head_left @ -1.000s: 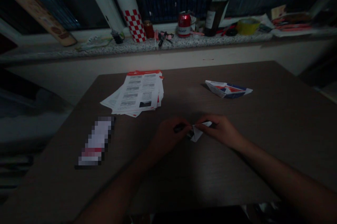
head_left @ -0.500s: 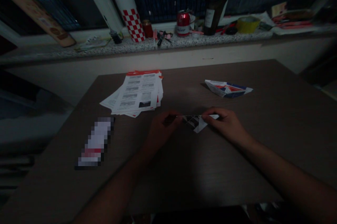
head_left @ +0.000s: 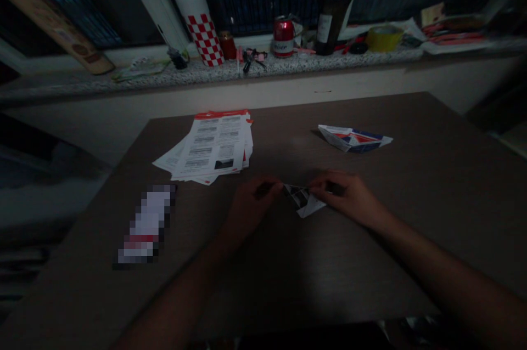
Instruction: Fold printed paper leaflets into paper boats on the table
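A small folded piece of paper [head_left: 303, 203], part dark print and part white, is held over the table between my two hands. My left hand [head_left: 256, 199] pinches its upper left corner between thumb and fingers. On the other side, my right hand [head_left: 343, 193] grips its upper right edge, and the fingers cover part of it. The paper's lower tip points down toward me. Beyond my right hand lies a folded paper boat [head_left: 356, 140] in white, blue and red.
A stack of printed sheets [head_left: 212, 144] lies at the back left of the brown table [head_left: 272, 295], with a blurred-out phone-shaped object [head_left: 146, 224] nearer me. On the windowsill [head_left: 160, 78] stand a checkered bottle [head_left: 206, 40], a red can [head_left: 283, 37] and yellow tape [head_left: 384, 38].
My right hand has slid a little left along the folded paper, closer to my left hand. The paper has tilted, and its lower tip sits slightly lower and further left.
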Demonstrator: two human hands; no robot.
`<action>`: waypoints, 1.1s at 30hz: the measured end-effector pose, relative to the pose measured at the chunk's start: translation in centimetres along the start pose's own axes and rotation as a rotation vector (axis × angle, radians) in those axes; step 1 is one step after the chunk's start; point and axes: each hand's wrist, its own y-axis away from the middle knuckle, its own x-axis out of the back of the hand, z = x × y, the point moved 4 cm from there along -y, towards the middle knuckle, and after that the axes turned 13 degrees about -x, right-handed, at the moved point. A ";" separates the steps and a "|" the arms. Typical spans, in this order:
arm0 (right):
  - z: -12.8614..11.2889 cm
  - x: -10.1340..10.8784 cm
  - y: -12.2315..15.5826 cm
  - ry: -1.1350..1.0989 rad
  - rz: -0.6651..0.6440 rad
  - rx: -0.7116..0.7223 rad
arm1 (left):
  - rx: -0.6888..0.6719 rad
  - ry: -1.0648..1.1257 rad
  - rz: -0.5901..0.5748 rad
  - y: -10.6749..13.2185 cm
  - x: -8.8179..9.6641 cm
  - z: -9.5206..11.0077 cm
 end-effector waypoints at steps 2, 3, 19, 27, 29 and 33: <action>0.0 -0.4 0.1 0.013 -0.036 0.015 | -0.001 -0.016 -0.008 0.0 -0.2 -0.1; 0.1 -0.5 0.1 0.019 -0.049 0.017 | -0.002 -0.019 -0.006 0.1 -0.3 0.0; -0.6 -2.2 0.7 -0.059 -0.112 0.035 | -0.051 0.014 -0.175 0.4 -1.6 1.3; -0.2 -1.7 0.4 -0.042 -0.097 0.035 | -0.002 0.078 -0.157 0.0 -1.3 0.4; 0.1 -1.6 0.3 -0.067 -0.085 0.013 | 0.014 0.143 -0.122 0.0 -1.2 0.1; 0.4 -1.8 0.2 -0.117 -0.108 -0.031 | 0.031 0.164 -0.042 0.1 -0.9 -0.1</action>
